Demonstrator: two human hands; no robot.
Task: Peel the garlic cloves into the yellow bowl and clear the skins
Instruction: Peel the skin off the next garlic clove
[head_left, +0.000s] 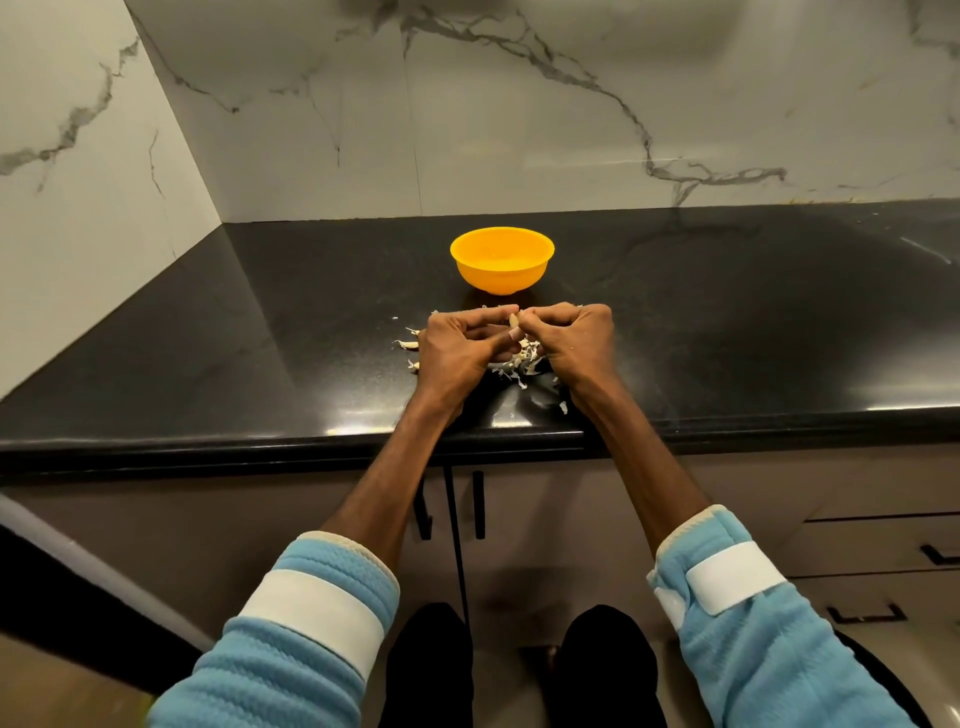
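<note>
A yellow bowl (502, 260) stands on the black countertop (260, 332), just beyond my hands. My left hand (457, 348) and my right hand (576, 340) meet fingertip to fingertip over the counter. Both pinch one pale garlic clove (514, 325) between thumbs and fingers. Under and around the hands lies a heap of white garlic skins (522, 361). A few unpeeled cloves (410, 344) lie left of my left hand. What the bowl holds is hard to make out.
The counter's front edge (311, 444) runs just below my wrists. Marble walls (519, 104) close the back and left, forming a corner at the far left. Cabinet doors with black handles (478, 512) sit beneath the counter.
</note>
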